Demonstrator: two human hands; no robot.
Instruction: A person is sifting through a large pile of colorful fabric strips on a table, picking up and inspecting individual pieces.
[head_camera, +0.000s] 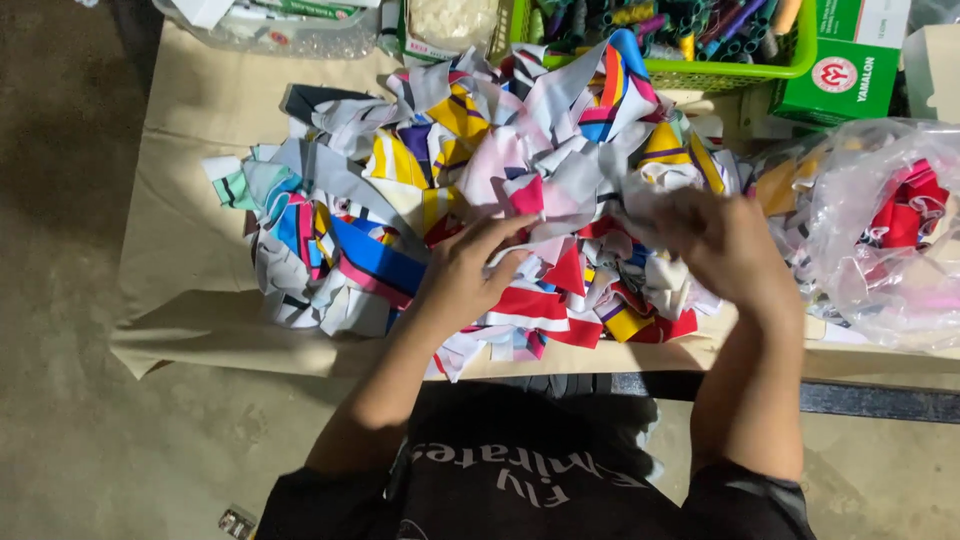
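Note:
A big heap of coloured fabric scraps (480, 170) covers the low table, in white, red, blue, yellow and pink. My left hand (468, 268) rests on the heap's front middle, its fingers pinching a white and red strip. My right hand (722, 240) is blurred, closed on a crumpled white and grey scrap at the heap's right side. Both forearms reach in from below.
The table is covered with beige paper (190, 250). A clear plastic bag (885, 230) with red scraps lies at the right. Behind stand a green basket (700, 70) of thread spools, a green box (845, 75) and a clear tray (290, 30). Concrete floor (70, 200) lies left.

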